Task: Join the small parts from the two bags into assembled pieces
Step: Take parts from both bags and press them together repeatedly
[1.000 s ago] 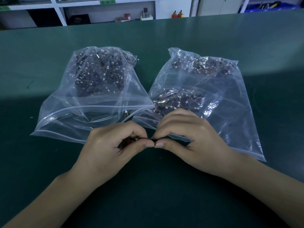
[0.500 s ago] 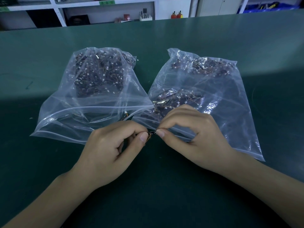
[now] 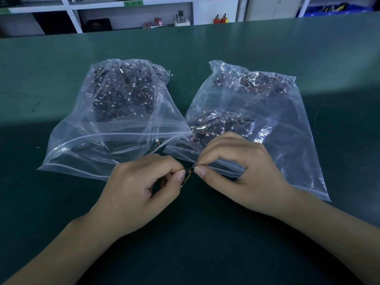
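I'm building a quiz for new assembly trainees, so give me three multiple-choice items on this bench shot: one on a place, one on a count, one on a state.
1. Where do the hands meet?
A. Behind the bags
B. In front of the bags, near their mouths
C. Inside the left bag

2. How many clear bags lie on the table?
A. One
B. Two
C. Four

3. What are the hands doing?
A. Lying flat
B. Both pinching a small wired part
C. Zipping a bag

Key: B, the left hand and right hand meet on the near side; B, left bag and right bag on the green table; B, fingertips close on the small wired part.
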The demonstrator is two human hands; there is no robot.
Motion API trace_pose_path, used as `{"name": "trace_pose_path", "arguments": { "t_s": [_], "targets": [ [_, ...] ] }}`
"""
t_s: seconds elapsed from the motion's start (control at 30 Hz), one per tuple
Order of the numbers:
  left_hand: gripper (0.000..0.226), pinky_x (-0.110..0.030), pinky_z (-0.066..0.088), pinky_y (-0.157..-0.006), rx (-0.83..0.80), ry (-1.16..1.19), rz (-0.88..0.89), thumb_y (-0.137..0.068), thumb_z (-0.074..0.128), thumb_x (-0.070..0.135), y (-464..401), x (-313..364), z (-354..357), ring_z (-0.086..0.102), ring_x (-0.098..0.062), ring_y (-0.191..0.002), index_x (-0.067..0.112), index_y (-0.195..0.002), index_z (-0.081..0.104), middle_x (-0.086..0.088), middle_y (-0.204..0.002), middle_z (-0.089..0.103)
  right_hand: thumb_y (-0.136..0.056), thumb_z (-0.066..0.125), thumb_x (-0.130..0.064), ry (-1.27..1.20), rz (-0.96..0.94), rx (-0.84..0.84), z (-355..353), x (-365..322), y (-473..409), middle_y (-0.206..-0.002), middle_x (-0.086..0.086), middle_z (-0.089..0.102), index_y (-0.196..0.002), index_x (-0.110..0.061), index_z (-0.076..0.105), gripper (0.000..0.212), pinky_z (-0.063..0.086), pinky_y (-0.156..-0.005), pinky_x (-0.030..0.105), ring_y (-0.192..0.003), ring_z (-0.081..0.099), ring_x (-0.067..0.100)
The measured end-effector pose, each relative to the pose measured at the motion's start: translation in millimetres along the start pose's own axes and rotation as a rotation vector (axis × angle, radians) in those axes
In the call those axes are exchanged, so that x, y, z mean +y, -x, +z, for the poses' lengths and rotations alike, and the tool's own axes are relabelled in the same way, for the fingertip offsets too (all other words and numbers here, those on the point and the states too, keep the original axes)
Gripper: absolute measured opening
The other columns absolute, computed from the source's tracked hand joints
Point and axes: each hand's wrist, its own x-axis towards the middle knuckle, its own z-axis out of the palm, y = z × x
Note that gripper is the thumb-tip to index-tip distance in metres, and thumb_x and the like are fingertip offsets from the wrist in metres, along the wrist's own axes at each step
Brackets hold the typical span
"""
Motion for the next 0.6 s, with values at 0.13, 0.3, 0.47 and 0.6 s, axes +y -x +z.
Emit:
{"name": "trace_pose_path", "arguments": {
  "t_s": [0.13, 0.3, 0.47, 0.6],
  "targets": [
    [0.024, -0.015, 0.037, -0.063, -0.019, 0.004, 0.009, -0.103, 0.059, 0.023, 0.6, 0.6, 0.6, 0.048, 0.002, -0.065, 0.015, -0.083, 0.070, 0.015, -0.072, 0.057, -0.092, 0.080, -0.010, 0.002, 0.011, -0.001, 0.4, -0.2, 0.7, -0.086, -0.006, 0.075, -0.085, -0.010, 0.078, 0.008, 0.051, -0.088, 0.043, -0.086, 0.071, 0.020],
    [0.025, -0.015, 0.037, -0.063, -0.021, 0.000, 0.018, -0.105, 0.057, 0.025, 0.7, 0.1, -0.2, 0.049, 0.003, -0.066, 0.017, -0.086, 0.071, 0.014, -0.073, 0.058, -0.092, 0.080, -0.011, -0.001, 0.031, 0.004, -0.2, -0.1, 1.5, -0.085, -0.007, 0.074, -0.085, -0.011, 0.078, 0.008, 0.051, -0.088, 0.042, -0.087, 0.070, 0.020],
    [0.026, -0.025, 0.041, -0.056, 0.003, -0.021, 0.018, -0.103, 0.058, 0.025, -0.4, 0.5, 0.1, 0.049, -0.003, -0.064, 0.016, -0.081, 0.069, 0.013, -0.069, 0.055, -0.093, 0.079, -0.011, -0.005, 0.019, -0.002, 0.0, -1.4, 1.0, -0.086, -0.007, 0.075, -0.086, -0.009, 0.078, 0.008, 0.051, -0.089, 0.040, -0.085, 0.071, 0.018],
    [0.025, -0.020, 0.040, -0.059, -0.002, -0.008, 0.017, -0.103, 0.059, 0.025, -0.2, 1.2, 0.3, 0.049, -0.001, -0.065, 0.016, -0.083, 0.072, 0.014, -0.071, 0.057, -0.092, 0.081, -0.010, 0.005, 0.027, -0.006, 0.3, -1.1, 0.9, -0.084, -0.007, 0.074, -0.084, -0.010, 0.078, 0.008, 0.052, -0.087, 0.041, -0.085, 0.070, 0.019]
  ]
}}
